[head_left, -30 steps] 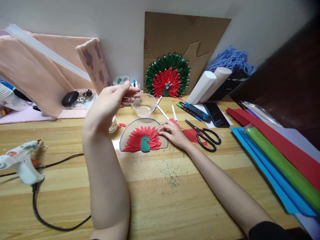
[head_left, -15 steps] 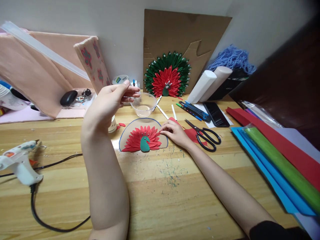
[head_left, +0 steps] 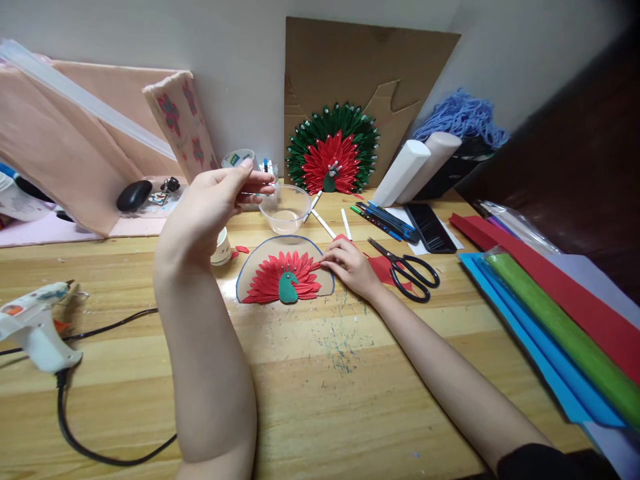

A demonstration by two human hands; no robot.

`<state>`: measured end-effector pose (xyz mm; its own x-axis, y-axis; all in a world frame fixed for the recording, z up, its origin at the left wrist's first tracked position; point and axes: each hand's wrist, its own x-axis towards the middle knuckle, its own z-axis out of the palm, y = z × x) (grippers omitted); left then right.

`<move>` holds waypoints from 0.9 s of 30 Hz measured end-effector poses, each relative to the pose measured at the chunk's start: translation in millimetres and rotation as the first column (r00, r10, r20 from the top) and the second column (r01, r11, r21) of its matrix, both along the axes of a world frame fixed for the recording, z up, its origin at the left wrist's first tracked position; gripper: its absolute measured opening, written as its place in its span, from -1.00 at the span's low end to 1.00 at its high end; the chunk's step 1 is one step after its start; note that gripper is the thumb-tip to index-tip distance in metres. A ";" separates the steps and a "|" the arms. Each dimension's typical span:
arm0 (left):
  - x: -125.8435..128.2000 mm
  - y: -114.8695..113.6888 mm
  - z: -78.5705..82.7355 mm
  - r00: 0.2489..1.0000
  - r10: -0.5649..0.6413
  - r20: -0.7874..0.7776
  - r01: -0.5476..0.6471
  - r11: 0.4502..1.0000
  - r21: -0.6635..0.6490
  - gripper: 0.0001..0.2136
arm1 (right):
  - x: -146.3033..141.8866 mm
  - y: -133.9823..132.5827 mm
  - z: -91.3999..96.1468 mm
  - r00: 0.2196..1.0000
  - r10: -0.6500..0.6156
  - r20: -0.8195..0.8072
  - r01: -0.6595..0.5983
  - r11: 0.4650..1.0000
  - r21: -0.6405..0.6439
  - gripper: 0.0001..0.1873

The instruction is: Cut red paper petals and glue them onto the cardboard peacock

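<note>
A half-round cardboard piece (head_left: 270, 247) with a blue-edged curve lies flat on the table. Layered red petals (head_left: 263, 283) fan out on it around a green peacock body (head_left: 287, 288). My right hand (head_left: 350, 267) rests at its right edge, thumb and forefinger pinched at the tip of a red petal (head_left: 315, 265). My left hand (head_left: 213, 197) is raised above the table, left of and beyond the cardboard, with fingers stretched out and nothing visible in them. Beneath its wrist stands a small paper cup (head_left: 221, 248), partly hidden, beside loose red petals (head_left: 242, 250).
Black scissors (head_left: 413, 270) lie over red scraps right of my hand. A clear bowl (head_left: 285, 212), pens (head_left: 383, 221) and a phone (head_left: 431, 228) are behind. A finished peacock (head_left: 333, 150) leans on cardboard. A glue gun (head_left: 43, 327) with its cord is at left, coloured sheets (head_left: 540, 333) at right.
The view has shifted slightly, so everything sits a little further left. Both hands keep nearly the same pose and place over the table.
</note>
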<state>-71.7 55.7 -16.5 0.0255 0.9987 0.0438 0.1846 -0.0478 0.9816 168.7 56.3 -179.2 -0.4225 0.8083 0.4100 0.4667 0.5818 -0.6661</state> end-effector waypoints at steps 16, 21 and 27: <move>2.5 6.8 -2.5 0.993 0.073 -0.093 -0.073 0.997 0.004 -0.68 | -2.5 2.6 0.4 0.998 0.048 0.038 -0.048 0.999 -0.015 -0.88; 1.3 7.1 -2.0 0.990 0.085 -0.111 -0.086 0.996 -0.005 -0.69 | -2.1 2.5 2.3 1.000 0.026 0.006 -0.026 0.997 -0.067 -0.90; 1.4 5.2 -2.5 0.993 0.083 -0.086 -0.082 0.997 0.016 -0.70 | -3.0 3.7 0.2 1.000 0.029 0.000 -0.029 0.998 -0.064 -0.90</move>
